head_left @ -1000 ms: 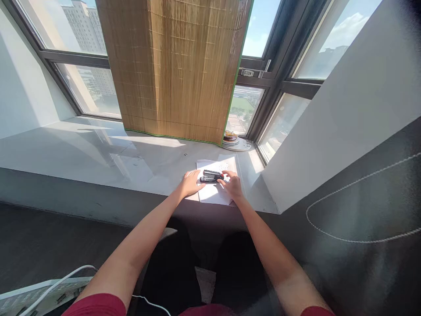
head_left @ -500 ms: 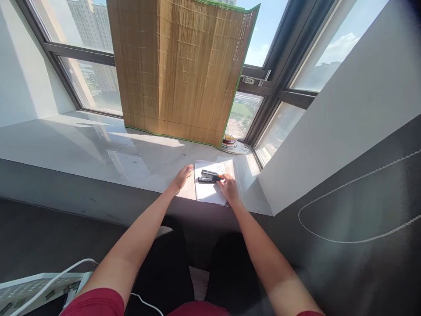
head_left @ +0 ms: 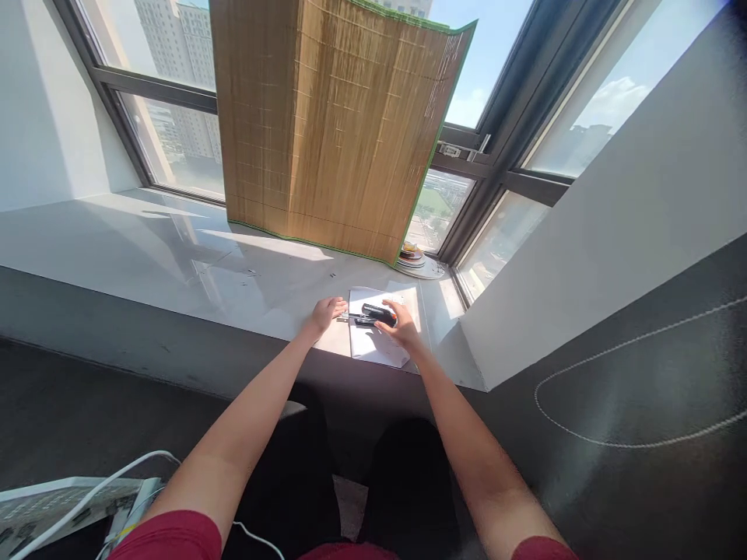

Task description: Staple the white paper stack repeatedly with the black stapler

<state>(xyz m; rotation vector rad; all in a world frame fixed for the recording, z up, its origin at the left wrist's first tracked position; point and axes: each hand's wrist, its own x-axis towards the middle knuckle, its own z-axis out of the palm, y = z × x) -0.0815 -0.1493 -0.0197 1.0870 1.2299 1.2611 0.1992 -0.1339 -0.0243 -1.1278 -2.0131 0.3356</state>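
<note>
A black stapler (head_left: 379,314) lies over white sheets of paper (head_left: 379,348) on the window sill, its upper arm raised from its base. A thin silvery piece (head_left: 343,317) sticks out at its left end, towards my left hand. My right hand (head_left: 402,327) grips the stapler's right end, thumb on the near side and fingers on the far side. My left hand (head_left: 325,315) rests at the left edge of the paper, fingers stretched towards the silvery piece; whether they touch it I cannot tell.
A bamboo blind (head_left: 327,140) with green edging hangs before the window down to the sill (head_left: 145,257). Stacked round items (head_left: 413,257) stand in the sill's right corner. A beaded cord (head_left: 583,435) loops at right. A white cable (head_left: 87,498) lies lower left.
The silvery piece now juts from the stapler's left end. My right hand has spread around the stapler, and my left fingers reach further right. The view has shifted slightly.
</note>
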